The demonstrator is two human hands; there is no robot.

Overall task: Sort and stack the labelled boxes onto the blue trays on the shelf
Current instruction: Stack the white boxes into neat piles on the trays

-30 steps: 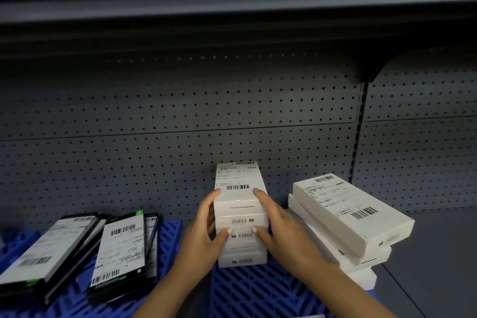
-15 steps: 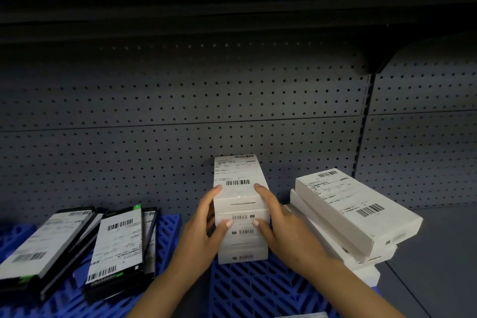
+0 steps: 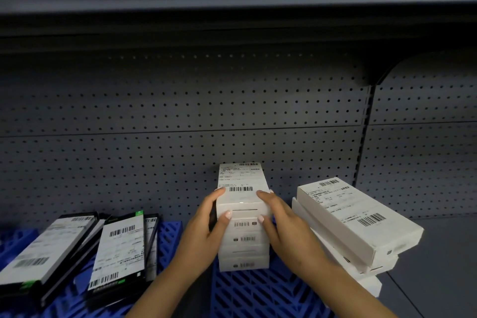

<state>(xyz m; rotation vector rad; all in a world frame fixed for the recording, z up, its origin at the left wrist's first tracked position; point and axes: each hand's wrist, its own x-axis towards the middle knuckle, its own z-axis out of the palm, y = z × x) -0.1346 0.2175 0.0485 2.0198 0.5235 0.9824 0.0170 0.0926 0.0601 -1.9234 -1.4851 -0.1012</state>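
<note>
Both hands, left hand [image 3: 204, 230] and right hand [image 3: 286, 227], clasped the white box stack [image 3: 242, 217] on the blue tray [image 3: 258, 294], fingers curled around its top box; lower labels blurred, forearms and black boxes [image 3: 118, 253] cut off at frame edge.

A grey pegboard panel [image 3: 180, 116] forms the back wall. Above it runs the dark underside of an upper shelf [image 3: 232, 8]; right of it stands a perforated upright post [image 3: 362, 142].
</note>
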